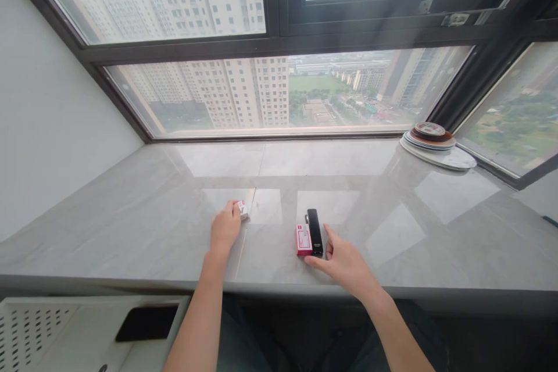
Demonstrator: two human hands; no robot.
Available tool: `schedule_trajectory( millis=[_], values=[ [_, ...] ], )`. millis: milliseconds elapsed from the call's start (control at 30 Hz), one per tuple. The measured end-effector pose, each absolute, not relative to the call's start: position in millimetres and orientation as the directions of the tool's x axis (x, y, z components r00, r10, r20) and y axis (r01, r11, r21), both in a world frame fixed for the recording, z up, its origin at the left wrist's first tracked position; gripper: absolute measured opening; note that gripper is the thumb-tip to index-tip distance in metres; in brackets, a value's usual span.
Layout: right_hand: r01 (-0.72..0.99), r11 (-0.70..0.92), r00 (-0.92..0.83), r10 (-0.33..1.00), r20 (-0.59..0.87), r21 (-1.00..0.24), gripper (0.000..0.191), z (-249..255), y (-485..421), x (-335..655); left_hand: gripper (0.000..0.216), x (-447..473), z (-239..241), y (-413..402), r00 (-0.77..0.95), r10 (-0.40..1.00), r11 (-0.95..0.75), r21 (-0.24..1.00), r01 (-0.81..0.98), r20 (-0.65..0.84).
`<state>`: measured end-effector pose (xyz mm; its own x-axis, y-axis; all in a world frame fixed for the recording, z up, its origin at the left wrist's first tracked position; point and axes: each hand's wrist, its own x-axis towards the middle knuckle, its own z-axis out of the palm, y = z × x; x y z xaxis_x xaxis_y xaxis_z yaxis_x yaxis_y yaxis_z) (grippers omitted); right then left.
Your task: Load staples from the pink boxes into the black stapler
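Observation:
My left hand point(225, 226) is closed on a small white box with red print point(243, 210), low over the grey counter or resting on it; I cannot tell which. To the right, a black stapler point(315, 233) lies lengthwise, pointing away from me. A pink-and-white small box point(304, 239) stands close against its left side. My right hand point(342, 258) is beside these two, thumb and index finger spread apart. The thumb tip reaches the near end of the stapler and pink box, while the index finger lies just right of the stapler. Its other fingers are curled.
The glossy counter point(143, 226) runs up to a dark-framed window point(279, 52). Stacked plates point(436, 145) sit in the far right corner. Below the counter's front edge at left is a white perforated basket or case point(87, 325) with a black rectangle on it.

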<state>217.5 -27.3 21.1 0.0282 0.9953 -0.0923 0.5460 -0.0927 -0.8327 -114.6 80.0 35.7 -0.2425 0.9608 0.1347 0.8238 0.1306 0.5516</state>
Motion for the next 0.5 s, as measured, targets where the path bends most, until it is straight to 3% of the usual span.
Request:
schedule_trajectory(
  millis=[200, 333, 500],
  values=[
    [0.588, 0.057, -0.134, 0.991, -0.027, -0.807, 0.059, 37.9, -15.9, 209.2, 0.037, -25.2, 27.5, 72.8, 0.108, 0.984, -0.172, 0.575, 0.800, 0.144],
    [0.584, 0.093, -0.161, 0.987, -0.002, -0.807, 0.054, 38.8, -13.4, 207.8, 0.041, 10.4, 29.3, 60.6, 0.225, 0.963, -0.269, 0.603, 0.751, 0.150],
    [0.574, 0.122, -0.212, 0.977, -0.003, -0.810, 0.058, 37.2, -11.1, 207.3, 0.046, 21.9, 29.4, 51.7, 0.250, 0.956, -0.289, 0.606, 0.741, 0.151]
  ],
)
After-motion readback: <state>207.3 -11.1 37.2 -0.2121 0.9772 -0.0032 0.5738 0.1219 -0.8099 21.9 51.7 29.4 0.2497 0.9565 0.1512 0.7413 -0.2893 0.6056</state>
